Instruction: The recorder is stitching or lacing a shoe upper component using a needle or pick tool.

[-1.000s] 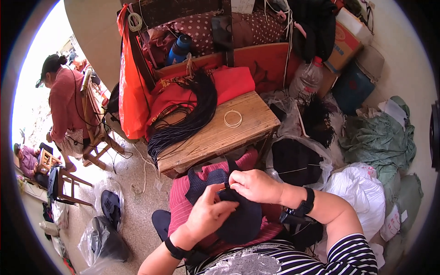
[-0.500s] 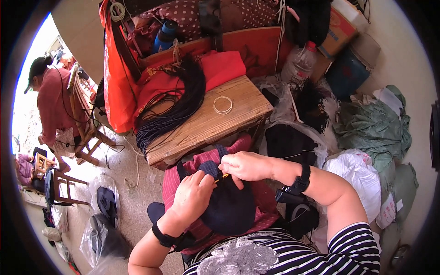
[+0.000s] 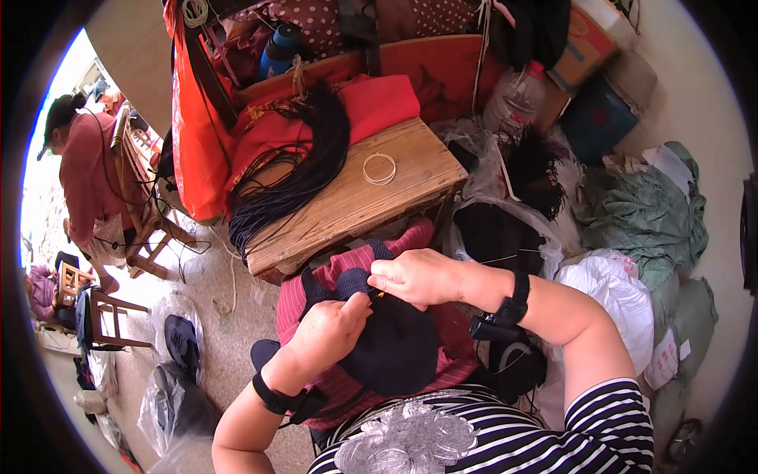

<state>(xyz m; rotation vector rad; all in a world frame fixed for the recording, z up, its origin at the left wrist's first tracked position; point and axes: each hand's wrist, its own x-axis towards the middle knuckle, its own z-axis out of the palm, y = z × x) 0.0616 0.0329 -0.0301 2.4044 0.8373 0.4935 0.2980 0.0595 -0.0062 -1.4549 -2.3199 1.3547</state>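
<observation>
Looks like mid-stitch on a dark navy fabric piece [image 3: 391, 347] sitting in the lap, over a red striped cloth [image 3: 347, 272]. The left hand [image 3: 332, 336] is curled around the near edge of the fabric, gripping it from about 8 o'clock. The right hand [image 3: 418, 276] comes in from 3 o'clock with fingers pinched tight at the top edge, on what seems to be a tiny needle, though honestly it's too small to be sure. Both hands are closed on the fabric and nearly touching each other.

My guess is the step in hand is working a seam or edge, and the next move needs a steady pull with the right while the left keeps the cloth taut.

At 12 o'clock there's a low wooden surface [image 3: 355, 197] with a bundle of black cords [image 3: 296, 174] draped over it and a pale ring [image 3: 379, 168] beside them. Red cloth [image 3: 371, 103] is piled behind it. Plastic bags [image 3: 608, 292] of stuff sit at 3 o'clock, and another person [image 3: 79, 174] stands by a wooden chair [image 3: 142, 213] at 9 o'clock.
</observation>
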